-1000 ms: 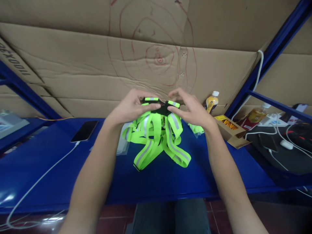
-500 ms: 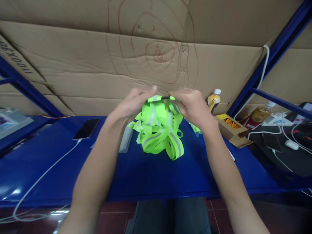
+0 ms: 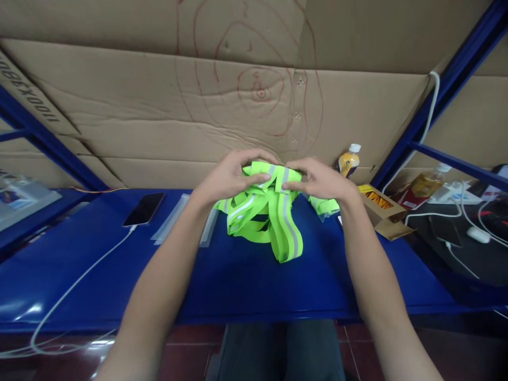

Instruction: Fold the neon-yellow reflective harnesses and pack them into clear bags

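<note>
A bundle of neon-yellow reflective straps (image 3: 286,225) with grey stripes hangs in loops over the blue table. My left hand (image 3: 234,174) grips its upper left part, thumb in front and fingers behind. On the upper right, my right hand (image 3: 317,179) pinches a folded strap end between thumb and fingers. Both hands are close together, near the cardboard at the back. Flat clear plastic bags (image 3: 170,222) lie left of the straps, partly behind my left forearm. Another neon-yellow piece in clear plastic (image 3: 324,206) rests just beyond my right wrist.
A phone (image 3: 143,209) on a white cable lies on the blue table (image 3: 262,291) at left. At right stand a yellow bottle (image 3: 349,160), an open carton (image 3: 387,211) and a second bottle (image 3: 426,185). Cardboard (image 3: 138,95) walls the back, between blue posts.
Both hands have come down slightly and turned, with thumbs now in front of the straps. The strap tops are folded over, and the hanging loops have shifted.
</note>
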Motion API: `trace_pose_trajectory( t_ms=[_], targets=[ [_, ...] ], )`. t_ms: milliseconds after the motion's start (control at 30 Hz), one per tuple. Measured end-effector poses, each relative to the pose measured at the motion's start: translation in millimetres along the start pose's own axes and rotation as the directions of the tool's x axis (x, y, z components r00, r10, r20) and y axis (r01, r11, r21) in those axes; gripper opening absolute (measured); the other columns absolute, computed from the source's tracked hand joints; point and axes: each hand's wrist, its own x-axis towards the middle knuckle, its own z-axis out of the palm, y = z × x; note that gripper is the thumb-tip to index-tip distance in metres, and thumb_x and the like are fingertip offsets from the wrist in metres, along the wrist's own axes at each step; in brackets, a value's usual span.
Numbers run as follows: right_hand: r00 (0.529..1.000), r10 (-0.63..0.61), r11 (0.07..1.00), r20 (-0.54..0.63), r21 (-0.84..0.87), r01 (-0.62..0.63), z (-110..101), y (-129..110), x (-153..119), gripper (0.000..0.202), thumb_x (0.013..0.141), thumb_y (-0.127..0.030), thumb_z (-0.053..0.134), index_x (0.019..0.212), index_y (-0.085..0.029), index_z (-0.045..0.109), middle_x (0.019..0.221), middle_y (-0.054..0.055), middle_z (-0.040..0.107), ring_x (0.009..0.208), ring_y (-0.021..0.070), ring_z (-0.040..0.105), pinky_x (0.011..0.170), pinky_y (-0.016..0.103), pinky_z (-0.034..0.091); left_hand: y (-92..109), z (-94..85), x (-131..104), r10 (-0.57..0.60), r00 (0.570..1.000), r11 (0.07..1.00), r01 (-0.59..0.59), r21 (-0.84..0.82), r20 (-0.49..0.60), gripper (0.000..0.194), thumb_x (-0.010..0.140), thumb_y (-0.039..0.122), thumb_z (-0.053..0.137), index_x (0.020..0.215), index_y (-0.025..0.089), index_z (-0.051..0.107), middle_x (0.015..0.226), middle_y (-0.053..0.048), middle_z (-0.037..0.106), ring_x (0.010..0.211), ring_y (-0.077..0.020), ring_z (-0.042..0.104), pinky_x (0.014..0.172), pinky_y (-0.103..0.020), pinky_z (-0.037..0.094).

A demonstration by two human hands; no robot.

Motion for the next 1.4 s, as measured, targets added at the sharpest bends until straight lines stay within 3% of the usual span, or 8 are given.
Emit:
trace_pose_trajectory(
  t_ms=[200,300,400,600,833,1133,1333,1400],
  targets=[
    [0.979,-0.041,0.989,-0.201,-0.146,0.011,7.4,-11.0,3.8,0.013,0.099,-0.026,0.069,0.092,-0.018,0.075,0.082,0.001,0.071,0.074,0.0163,0.056,0.075,0.03,0.039,-6.7,-6.4,-0.7,-0.174,0.98,0.985,0.171,0.036,0.099,0.06,0.089,0.079,0.077,0.086,0.019,0.079,0.082,-0.007,0.077,0.078,-0.0236,0.072,0.069,-0.032,0.056],
    [0.957,-0.054,0.975,-0.283,-0.222,-0.011,17.8,-12.0,8.2,0.019,0.099,-0.019,0.063,0.105,-0.019,0.08,0.1,0.007,0.08,0.092,0.0238,0.07,0.085,0.034,0.047,-12.4,-8.6,-1.0,-0.299,0.942,0.925,0.325,-0.199,0.151,0.072,0.092,0.089,0.063,0.076,0.02,0.075,0.07,-0.007,0.071,0.062,-0.0203,0.065,0.057,-0.032,0.052],
    [0.951,-0.053,0.959,-0.304,-0.282,-0.037,27.5,-11.6,13.4,0.028,0.1,-0.016,0.06,0.116,-0.02,0.083,0.115,0.011,0.083,0.109,0.0294,0.073,0.098,0.04,0.051,-16.6,-8.5,0.3,-0.401,0.906,0.828,0.422,-0.37,0.136,0.06,0.083,0.079,0.081,0.077,0.019,0.077,0.074,-0.009,0.075,0.062,-0.0207,0.067,0.055,-0.032,0.053],
    [0.967,-0.115,0.979,-0.228,-0.193,0.071,24.8,-10.6,14.3,0.05,0.094,-0.042,0.083,0.138,-0.02,0.077,0.146,0.015,0.076,0.135,0.0353,0.068,0.118,0.051,0.048,-18.8,-15.8,-1.3,-0.286,0.956,0.913,0.292,-0.286,0.065,0.045,0.071,0.052,0.1,0.096,0.021,0.08,0.091,-0.007,0.08,0.074,-0.0204,0.073,0.064,-0.031,0.059],
    [0.999,0.001,0.991,-0.039,0.134,0.004,8.8,-5.4,6.0,0.039,0.098,-0.054,0.078,0.098,-0.016,0.073,0.091,0.003,0.074,0.08,0.0169,0.06,0.076,0.029,0.049,-3.0,-11.0,-1.4,-0.027,0.996,0.999,0.03,-0.028,0.081,0.044,0.082,0.051,0.091,0.109,0.019,0.077,0.108,-0.007,0.08,0.1,-0.0237,0.073,0.09,-0.033,0.057],
    [0.983,0.058,0.876,0.176,0.462,-0.134,12.6,-5.6,6.1,0.041,0.088,-0.056,0.087,0.093,-0.021,0.066,0.081,-0.002,0.067,0.066,0.0144,0.062,0.061,0.028,0.056,-10.6,31.5,1.8,0.064,0.986,0.995,-0.074,-0.063,-0.152,0.051,0.098,0.072,0.066,0.089,0.022,0.059,0.093,-0.007,0.071,0.091,-0.0227,0.068,0.088,-0.037,0.054],
    [0.989,0.15,0.894,-0.003,0.428,-0.134,10.0,-1.6,4.9,0.046,0.087,-0.063,0.087,0.092,-0.022,0.067,0.083,0.0,0.069,0.07,0.0168,0.063,0.063,0.032,0.06,-3.0,35.8,-1.1,0.026,0.838,0.988,0.063,0.143,-0.545,0.042,0.11,0.06,0.056,0.095,0.023,0.068,0.1,-0.005,0.079,0.098,-0.0213,0.074,0.093,-0.035,0.056],
    [0.979,0.188,0.896,-0.072,0.42,-0.141,9.9,-1.2,4.8,0.048,0.086,-0.066,0.087,0.091,-0.023,0.067,0.085,0.002,0.069,0.071,0.0179,0.064,0.063,0.033,0.06,-1.0,37.9,-1.8,0.039,0.826,0.971,0.1,0.215,-0.562,0.04,0.112,0.056,0.053,0.098,0.023,0.07,0.102,-0.005,0.08,0.099,-0.0219,0.075,0.095,-0.035,0.056]
  ],
)
